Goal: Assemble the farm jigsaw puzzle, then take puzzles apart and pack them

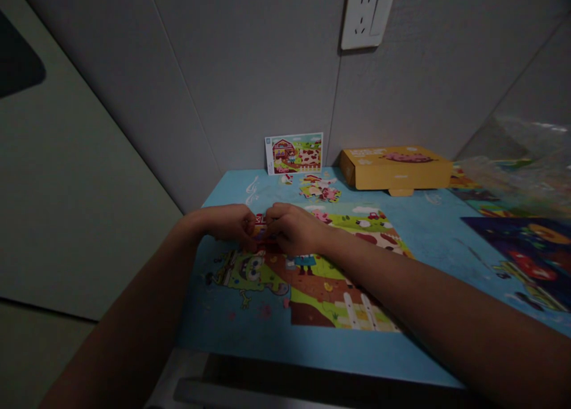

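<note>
Both of my hands meet at the upper left of a partly joined farm jigsaw puzzle [319, 287] lying on the blue table. My left hand [229, 223] is closed, its thumb and fingertips pinching the left edge of a jigsaw puzzle piece [259, 220] with red and purple barn print. From the right, my right hand [297, 227] is closed on the same barn part, fingertips pointing down; what lies under them is partly hidden. My right forearm crosses over the puzzle's right side. Loose puzzle pieces [321, 190] lie behind the puzzle.
A farm picture card [294, 153] leans on the wall at the back. Beside it sits a yellow box [397, 170]. To the right are a dark blue picture sheet [526, 254] and clear plastic wrapping [526, 165]. The table [250, 337] carries a printed cartoon figure.
</note>
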`<state>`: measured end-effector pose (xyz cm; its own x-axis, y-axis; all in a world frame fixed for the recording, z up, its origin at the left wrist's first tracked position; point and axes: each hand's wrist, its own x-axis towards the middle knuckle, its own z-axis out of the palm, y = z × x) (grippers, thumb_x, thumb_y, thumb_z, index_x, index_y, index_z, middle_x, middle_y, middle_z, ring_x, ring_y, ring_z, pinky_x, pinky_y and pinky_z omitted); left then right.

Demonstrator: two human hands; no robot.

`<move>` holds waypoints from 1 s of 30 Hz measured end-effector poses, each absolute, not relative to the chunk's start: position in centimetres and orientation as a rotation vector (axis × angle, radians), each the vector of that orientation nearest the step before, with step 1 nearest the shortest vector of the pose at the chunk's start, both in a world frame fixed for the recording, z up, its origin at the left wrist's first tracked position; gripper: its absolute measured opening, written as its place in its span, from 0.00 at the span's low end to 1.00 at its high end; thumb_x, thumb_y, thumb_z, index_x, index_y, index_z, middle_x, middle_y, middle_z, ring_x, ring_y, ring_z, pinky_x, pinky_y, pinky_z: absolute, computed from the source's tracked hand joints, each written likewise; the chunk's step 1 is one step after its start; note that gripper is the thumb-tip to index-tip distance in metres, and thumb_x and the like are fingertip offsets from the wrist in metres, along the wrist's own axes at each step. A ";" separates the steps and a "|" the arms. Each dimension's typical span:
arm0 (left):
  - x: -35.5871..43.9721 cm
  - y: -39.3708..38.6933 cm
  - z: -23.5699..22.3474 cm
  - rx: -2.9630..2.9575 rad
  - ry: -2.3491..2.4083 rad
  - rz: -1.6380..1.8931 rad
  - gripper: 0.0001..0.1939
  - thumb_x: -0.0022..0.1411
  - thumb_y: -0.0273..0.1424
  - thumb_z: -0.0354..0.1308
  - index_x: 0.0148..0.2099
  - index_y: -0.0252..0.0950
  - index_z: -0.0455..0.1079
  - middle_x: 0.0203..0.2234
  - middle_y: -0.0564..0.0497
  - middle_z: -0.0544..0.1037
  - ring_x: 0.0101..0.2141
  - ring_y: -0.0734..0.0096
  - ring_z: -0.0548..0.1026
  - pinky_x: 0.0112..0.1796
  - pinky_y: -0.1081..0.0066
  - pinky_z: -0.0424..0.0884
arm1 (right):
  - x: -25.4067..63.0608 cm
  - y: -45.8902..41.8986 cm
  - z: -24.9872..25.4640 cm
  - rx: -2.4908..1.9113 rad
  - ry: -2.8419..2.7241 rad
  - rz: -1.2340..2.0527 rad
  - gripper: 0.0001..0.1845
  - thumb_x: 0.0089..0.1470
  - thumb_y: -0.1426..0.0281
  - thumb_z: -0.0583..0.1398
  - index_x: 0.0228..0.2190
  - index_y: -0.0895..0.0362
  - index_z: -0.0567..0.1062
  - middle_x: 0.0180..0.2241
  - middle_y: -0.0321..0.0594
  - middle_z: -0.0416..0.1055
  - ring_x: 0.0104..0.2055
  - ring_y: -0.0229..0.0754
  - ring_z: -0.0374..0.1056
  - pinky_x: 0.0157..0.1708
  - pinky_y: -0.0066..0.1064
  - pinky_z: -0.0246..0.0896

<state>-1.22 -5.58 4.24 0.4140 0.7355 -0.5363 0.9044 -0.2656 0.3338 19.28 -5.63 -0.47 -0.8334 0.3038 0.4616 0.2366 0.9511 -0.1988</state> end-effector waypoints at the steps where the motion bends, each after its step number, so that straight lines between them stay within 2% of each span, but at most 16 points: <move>1: -1.2 -5.6 4.2 2.084 1.394 -0.367 0.17 0.44 0.44 0.64 0.28 0.37 0.66 0.19 0.56 0.69 0.19 0.76 0.64 0.20 0.75 0.58 | 19.3 -5.6 -0.5 -0.392 -2.598 0.175 0.17 0.42 0.80 0.56 0.32 0.58 0.81 0.29 0.43 0.69 0.35 0.43 0.62 0.35 0.33 0.58; 9: -0.6 -5.9 4.6 2.036 1.450 -0.416 0.18 0.42 0.46 0.64 0.28 0.37 0.67 0.18 0.56 0.68 0.17 0.76 0.63 0.17 0.75 0.57 | 19.3 -5.7 -0.4 -0.456 -2.633 0.181 0.14 0.43 0.79 0.55 0.31 0.59 0.78 0.31 0.43 0.69 0.36 0.43 0.62 0.35 0.32 0.55; 11: -0.5 -6.0 4.8 2.038 1.460 -0.431 0.19 0.42 0.47 0.64 0.27 0.37 0.67 0.17 0.56 0.67 0.16 0.76 0.62 0.16 0.74 0.57 | 19.4 -6.0 0.0 -0.496 -2.602 0.223 0.17 0.42 0.79 0.56 0.37 0.59 0.75 0.32 0.42 0.69 0.36 0.42 0.61 0.36 0.31 0.54; 13: -0.4 -6.1 4.9 2.038 1.492 -0.449 0.19 0.42 0.47 0.64 0.26 0.37 0.67 0.15 0.56 0.65 0.15 0.76 0.62 0.16 0.74 0.57 | 19.4 -6.3 0.3 -0.555 -2.529 0.288 0.24 0.41 0.78 0.57 0.44 0.59 0.71 0.36 0.42 0.69 0.37 0.41 0.61 0.36 0.30 0.53; 15: -0.4 -6.2 5.0 2.034 1.519 -0.462 0.19 0.41 0.47 0.65 0.26 0.36 0.68 0.14 0.57 0.64 0.15 0.76 0.61 0.16 0.74 0.56 | 19.4 -6.4 0.3 -0.555 -2.515 0.326 0.26 0.42 0.77 0.58 0.47 0.58 0.70 0.39 0.43 0.68 0.37 0.41 0.60 0.35 0.30 0.52; 20: -0.6 -5.8 4.6 2.049 1.560 -0.435 0.17 0.42 0.46 0.63 0.23 0.37 0.68 0.14 0.57 0.62 0.15 0.76 0.59 0.16 0.74 0.54 | 19.2 -6.1 -0.3 -0.460 -2.649 0.329 0.15 0.47 0.75 0.59 0.38 0.55 0.78 0.33 0.40 0.65 0.34 0.38 0.60 0.32 0.28 0.51; 26: -1.1 -5.1 3.7 2.161 1.590 -0.312 0.15 0.43 0.43 0.61 0.21 0.37 0.65 0.15 0.56 0.64 0.19 0.75 0.60 0.20 0.73 0.53 | 19.4 -5.8 -0.3 -0.484 -2.634 0.242 0.18 0.45 0.79 0.58 0.38 0.55 0.80 0.31 0.40 0.66 0.33 0.38 0.60 0.31 0.28 0.51; 30: -1.1 -4.9 3.7 2.191 1.648 -0.276 0.20 0.44 0.48 0.60 0.20 0.37 0.63 0.15 0.56 0.63 0.19 0.75 0.58 0.21 0.73 0.50 | 19.8 -5.8 0.3 -0.626 -2.639 0.192 0.18 0.44 0.79 0.57 0.36 0.56 0.81 0.30 0.41 0.66 0.32 0.39 0.62 0.30 0.28 0.52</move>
